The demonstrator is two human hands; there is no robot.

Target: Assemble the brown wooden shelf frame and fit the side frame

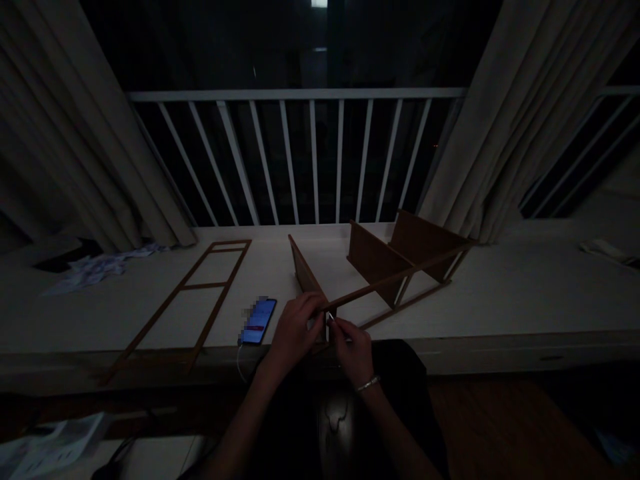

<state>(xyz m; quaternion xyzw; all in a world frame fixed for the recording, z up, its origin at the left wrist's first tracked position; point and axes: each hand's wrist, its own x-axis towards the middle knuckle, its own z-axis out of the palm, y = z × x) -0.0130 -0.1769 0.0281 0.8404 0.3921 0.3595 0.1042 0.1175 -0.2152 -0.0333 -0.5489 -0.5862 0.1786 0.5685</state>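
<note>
A half-built brown wooden shelf rack [395, 263] lies on its side on the pale window ledge [500, 293], with three boards fixed to a ladder-like side frame. My left hand [295, 330] grips the near corner of the frame and the nearest board [306, 273]. My right hand [350, 343], with a bracelet at the wrist, pinches a small bright metal piece [331, 319] against that same corner. The room is very dark, so I cannot make out what the small piece is.
A second ladder-like side frame [187, 300] lies flat on the ledge to the left. A lit phone [259, 321] with a cable lies beside my left hand. Crumpled paper [100, 267] sits far left. White railing bars [300, 160] and curtains stand behind; paper sheets [50, 447] lie lower left.
</note>
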